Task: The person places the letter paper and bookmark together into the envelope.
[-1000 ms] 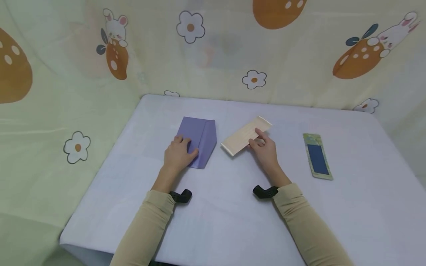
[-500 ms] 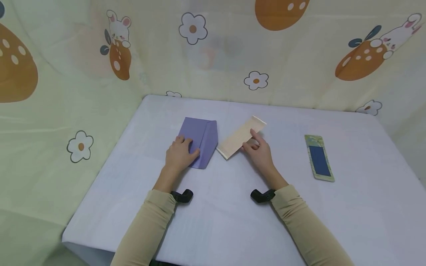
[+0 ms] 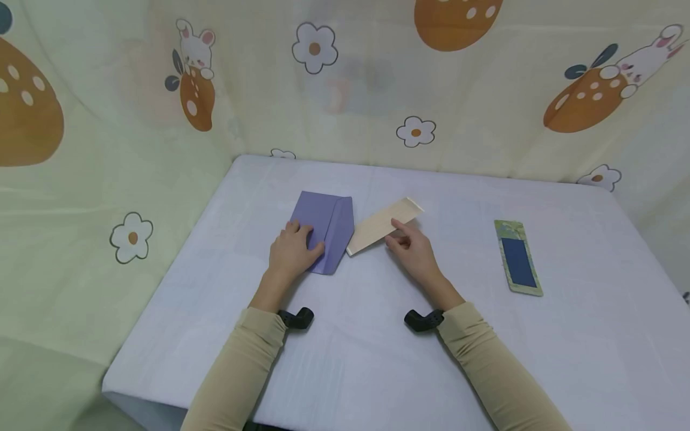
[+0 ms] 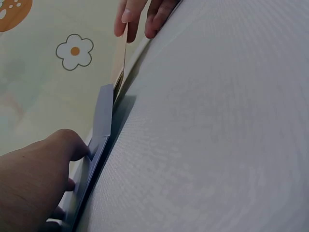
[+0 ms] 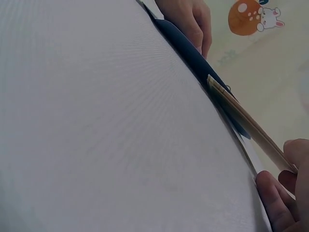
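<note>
A purple envelope [image 3: 318, 212] lies on the table with its pointed flap folded out toward the right. My left hand [image 3: 291, 250] rests on its lower left part, thumb pressed near the flap's crease. Between thumb and fingers, my right hand [image 3: 414, 254] pinches the lower edge of a folded strip of cream paper [image 3: 377, 228]. The paper is tilted, and its left end comes right up to the envelope's flap. In the right wrist view the paper [image 5: 253, 126] shows edge-on in several layers, its end overlapping the dark side of the flap [image 5: 186, 46].
At the right of the table lies a slim green-patterned packet [image 3: 508, 229] with a dark blue panel. A white cloth covers the table [image 3: 345, 359]. Behind it hangs a cream curtain [image 3: 356, 78] with printed rabbits and flowers.
My right hand has carried the cream paper leftward and slightly lower, bringing its end up to the envelope's flap. The left hand and envelope have stayed in place.
</note>
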Available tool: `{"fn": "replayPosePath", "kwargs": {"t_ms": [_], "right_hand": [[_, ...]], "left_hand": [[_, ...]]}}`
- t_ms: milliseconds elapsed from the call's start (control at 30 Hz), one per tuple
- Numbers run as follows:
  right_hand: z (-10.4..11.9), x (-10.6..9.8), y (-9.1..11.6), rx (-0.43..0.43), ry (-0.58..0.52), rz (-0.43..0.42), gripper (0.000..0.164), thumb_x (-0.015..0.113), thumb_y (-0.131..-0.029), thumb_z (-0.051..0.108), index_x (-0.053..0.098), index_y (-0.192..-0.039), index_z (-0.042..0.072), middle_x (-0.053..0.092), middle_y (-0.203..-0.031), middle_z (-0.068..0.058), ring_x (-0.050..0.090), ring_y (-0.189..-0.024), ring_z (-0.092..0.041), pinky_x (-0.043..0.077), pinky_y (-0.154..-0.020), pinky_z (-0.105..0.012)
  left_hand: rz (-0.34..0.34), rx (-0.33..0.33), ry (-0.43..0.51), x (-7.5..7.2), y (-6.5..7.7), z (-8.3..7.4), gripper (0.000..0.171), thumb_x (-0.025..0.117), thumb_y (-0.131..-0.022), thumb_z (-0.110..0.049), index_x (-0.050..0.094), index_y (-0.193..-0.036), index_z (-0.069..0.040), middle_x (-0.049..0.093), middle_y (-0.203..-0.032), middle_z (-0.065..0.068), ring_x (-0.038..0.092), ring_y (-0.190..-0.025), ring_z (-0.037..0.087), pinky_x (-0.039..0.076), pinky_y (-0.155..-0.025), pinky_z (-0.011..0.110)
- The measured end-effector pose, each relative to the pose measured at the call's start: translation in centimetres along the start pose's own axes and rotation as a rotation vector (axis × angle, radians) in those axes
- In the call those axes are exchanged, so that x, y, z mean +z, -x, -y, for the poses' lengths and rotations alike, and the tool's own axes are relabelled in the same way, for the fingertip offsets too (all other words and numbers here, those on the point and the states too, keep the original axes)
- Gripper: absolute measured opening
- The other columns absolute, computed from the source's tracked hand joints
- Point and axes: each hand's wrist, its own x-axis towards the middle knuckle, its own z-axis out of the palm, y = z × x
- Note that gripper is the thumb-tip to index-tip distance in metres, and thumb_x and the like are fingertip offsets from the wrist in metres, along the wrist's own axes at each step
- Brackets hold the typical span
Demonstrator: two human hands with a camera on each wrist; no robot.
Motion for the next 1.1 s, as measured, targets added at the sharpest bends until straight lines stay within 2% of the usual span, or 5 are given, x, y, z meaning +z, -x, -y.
{"fn": "replayPosePath", "kwargs": {"t_ms": [233,467,733,967,1100], "right_hand": [[0.1,0.5,0.0,-0.015,-0.019,-0.012,0.044,0.063,-0.091,0.025,0.055,-0.133,0.011,0.063,-0.123,-0.01,0.066,-0.094,-0.021,0.049,-0.074,-0.014],[0.9,1.2,-0.4,0.013,0.002,-0.072,0.039,0.065,-0.09,0.029,0.061,-0.123,0.01,0.065,-0.116,-0.011,0.066,-0.092,-0.022,0.053,-0.075,-0.027],[1.4,2.1,-1.1,-0.009,0.106,-0.089,0.043,0.064,-0.087,0.009,0.057,-0.128,0.003,0.063,-0.107,-0.016,0.063,-0.083,-0.024,0.051,-0.071,-0.03],[2.0,3.1,-1.8,-0.021,0.207,-0.1,0.055,0.06,-0.082,0.004,0.049,-0.135,-0.004,0.04,-0.129,-0.029,0.052,-0.071,-0.017,0.04,-0.062,-0.023],[2.4,3.7,-1.6,-0.032,0.244,-0.086,0.059,0.06,-0.082,0.008,0.045,-0.138,-0.004,0.023,-0.143,-0.032,0.053,-0.075,-0.019,0.043,-0.058,-0.025]], "left_hand": [[0.014,-0.01,0.005,0.1,0.3,0.3,0.061,0.053,-0.085,-0.05,0.054,-0.133,-0.013,0.044,-0.144,0.019,0.042,-0.131,0.043,0.045,-0.096,0.056],[0.013,0.001,-0.007,-0.2,0.0,0.3,0.06,0.053,-0.085,-0.051,0.055,-0.132,-0.013,0.048,-0.141,0.017,0.045,-0.13,0.042,0.046,-0.095,0.056],[0.02,0.01,-0.004,-0.5,-0.2,0.4,0.061,0.053,-0.085,-0.051,0.055,-0.132,-0.012,0.047,-0.142,0.017,0.046,-0.129,0.042,0.045,-0.096,0.055],[0.019,0.008,0.01,-0.3,-0.3,0.4,0.061,0.053,-0.085,-0.051,0.055,-0.132,-0.013,0.047,-0.143,0.017,0.042,-0.132,0.041,0.043,-0.098,0.055],[0.028,0.006,0.003,-0.3,-0.3,0.1,0.061,0.053,-0.085,-0.051,0.055,-0.133,-0.013,0.046,-0.144,0.017,0.041,-0.133,0.042,0.043,-0.099,0.056]]}}
